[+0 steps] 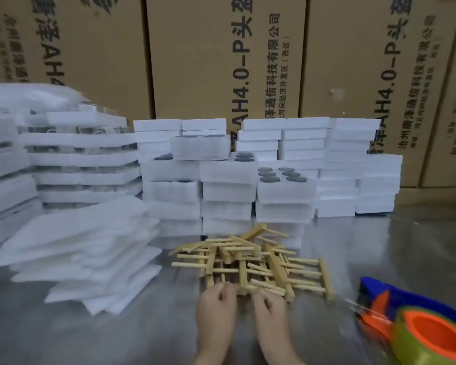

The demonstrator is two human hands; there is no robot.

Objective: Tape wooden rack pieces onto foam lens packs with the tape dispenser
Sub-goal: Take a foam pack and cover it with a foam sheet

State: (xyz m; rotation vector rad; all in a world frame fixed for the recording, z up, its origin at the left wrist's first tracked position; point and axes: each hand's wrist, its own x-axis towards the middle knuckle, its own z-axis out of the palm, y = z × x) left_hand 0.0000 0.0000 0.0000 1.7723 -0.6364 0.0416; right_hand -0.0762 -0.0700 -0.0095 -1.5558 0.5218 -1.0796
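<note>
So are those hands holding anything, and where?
The left hand and right hand curl at the near edge of the wooden pile; a grip cannot be told.

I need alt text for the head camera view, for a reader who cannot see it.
The left hand and right hand, fingers curled, meet the near edge of a pile of pale wooden rack pieces on a shiny metal table. Stacks of white foam lens packs stand behind the pile, and a blue and orange tape dispenser lies at the right.
</note>
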